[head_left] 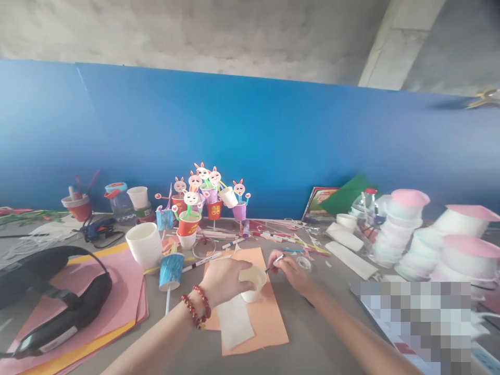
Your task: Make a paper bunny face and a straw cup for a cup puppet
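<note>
My left hand [224,281], with a red bead bracelet on the wrist, is wrapped round a small white paper cup [253,284] that rests on an orange paper sheet [265,317]. My right hand [291,270] is closed in a pinch on a thin pen-like tool [275,262], its tip just above the cup's rim. A white paper strip [235,322] lies on the orange sheet under my left wrist.
Behind stand several bunny-faced paper-cup crafts [203,200], a stack of white cups [144,245], a blue cup on a stick [171,272] and scattered pens. Pink and yellow sheets [121,291] with a black bag [58,297] lie left. Stacked pink-topped cups [406,229] stand right.
</note>
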Action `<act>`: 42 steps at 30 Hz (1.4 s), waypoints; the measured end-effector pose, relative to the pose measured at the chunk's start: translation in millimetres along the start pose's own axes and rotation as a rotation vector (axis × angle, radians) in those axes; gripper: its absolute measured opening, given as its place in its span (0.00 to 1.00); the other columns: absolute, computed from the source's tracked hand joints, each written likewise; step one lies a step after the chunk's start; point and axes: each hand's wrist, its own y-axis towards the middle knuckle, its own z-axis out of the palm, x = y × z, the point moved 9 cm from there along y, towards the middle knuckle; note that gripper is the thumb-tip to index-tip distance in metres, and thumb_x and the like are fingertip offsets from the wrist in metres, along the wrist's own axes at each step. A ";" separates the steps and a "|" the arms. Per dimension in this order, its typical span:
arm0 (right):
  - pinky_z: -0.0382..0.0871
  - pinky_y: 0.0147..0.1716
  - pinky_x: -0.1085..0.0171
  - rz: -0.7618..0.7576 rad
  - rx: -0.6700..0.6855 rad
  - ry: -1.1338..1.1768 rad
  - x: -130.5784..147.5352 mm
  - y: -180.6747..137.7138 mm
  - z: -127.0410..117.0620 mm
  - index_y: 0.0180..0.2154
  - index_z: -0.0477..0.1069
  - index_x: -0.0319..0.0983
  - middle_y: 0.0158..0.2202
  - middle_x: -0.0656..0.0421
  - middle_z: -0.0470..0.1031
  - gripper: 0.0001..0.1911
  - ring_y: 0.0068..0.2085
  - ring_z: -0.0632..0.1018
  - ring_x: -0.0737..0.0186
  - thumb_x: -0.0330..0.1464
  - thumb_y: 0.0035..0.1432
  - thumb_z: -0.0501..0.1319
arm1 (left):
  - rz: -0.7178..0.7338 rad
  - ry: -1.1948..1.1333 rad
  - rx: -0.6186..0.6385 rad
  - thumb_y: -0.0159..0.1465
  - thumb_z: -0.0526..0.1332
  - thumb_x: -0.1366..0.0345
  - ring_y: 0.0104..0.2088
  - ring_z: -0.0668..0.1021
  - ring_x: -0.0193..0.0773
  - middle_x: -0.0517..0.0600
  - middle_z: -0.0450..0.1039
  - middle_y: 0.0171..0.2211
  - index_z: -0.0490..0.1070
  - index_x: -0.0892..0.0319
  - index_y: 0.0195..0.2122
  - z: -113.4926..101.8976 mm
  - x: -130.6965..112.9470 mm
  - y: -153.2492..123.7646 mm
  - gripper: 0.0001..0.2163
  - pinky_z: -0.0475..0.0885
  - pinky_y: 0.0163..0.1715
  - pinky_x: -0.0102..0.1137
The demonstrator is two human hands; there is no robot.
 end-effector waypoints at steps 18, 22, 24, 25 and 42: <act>0.71 0.37 0.59 -0.012 -0.399 -0.255 -8.3 -42.6 -33.8 0.45 0.72 0.42 0.39 0.54 0.78 0.16 0.37 0.78 0.54 0.39 0.67 0.49 | 0.017 0.019 0.015 0.57 0.64 0.49 0.33 0.81 0.46 0.46 0.81 0.31 0.74 0.46 0.54 -1.2 -1.4 -1.8 0.24 0.67 0.28 0.32; 0.68 0.51 0.54 -0.077 -0.296 -0.387 -7.1 -49.8 -6.2 0.49 0.74 0.45 0.49 0.53 0.78 0.15 0.52 0.76 0.49 0.35 0.67 0.53 | 0.047 0.030 -0.025 0.54 0.66 0.51 0.33 0.81 0.44 0.44 0.80 0.28 0.74 0.47 0.53 -1.7 -0.9 -3.3 0.24 0.65 0.27 0.30; 0.68 0.51 0.52 -0.109 -0.244 -0.439 -6.3 -51.9 6.5 0.50 0.75 0.46 0.49 0.53 0.79 0.16 0.51 0.76 0.48 0.31 0.64 0.54 | 0.066 0.005 -0.051 0.55 0.66 0.52 0.31 0.80 0.42 0.43 0.79 0.27 0.73 0.47 0.54 -10.1 0.1 -0.4 0.25 0.64 0.26 0.29; 0.68 0.50 0.52 -0.123 -0.218 -0.467 -5.4 -52.4 11.9 0.50 0.75 0.46 0.49 0.53 0.79 0.18 0.50 0.76 0.49 0.29 0.62 0.54 | 0.066 -0.009 -0.067 0.56 0.65 0.51 0.30 0.80 0.40 0.43 0.79 0.27 0.72 0.48 0.55 -17.1 1.1 3.1 0.25 0.64 0.26 0.29; 0.70 0.46 0.59 -0.161 -0.095 -1.048 -25.0 -48.4 29.3 0.50 0.73 0.45 0.45 0.59 0.80 0.36 0.46 0.77 0.54 0.12 0.43 0.51 | -0.021 0.155 -0.070 0.68 0.61 0.58 0.44 0.79 0.44 0.54 0.74 0.49 0.70 0.59 0.52 4.0 -21.0 139.8 0.15 0.76 0.44 0.44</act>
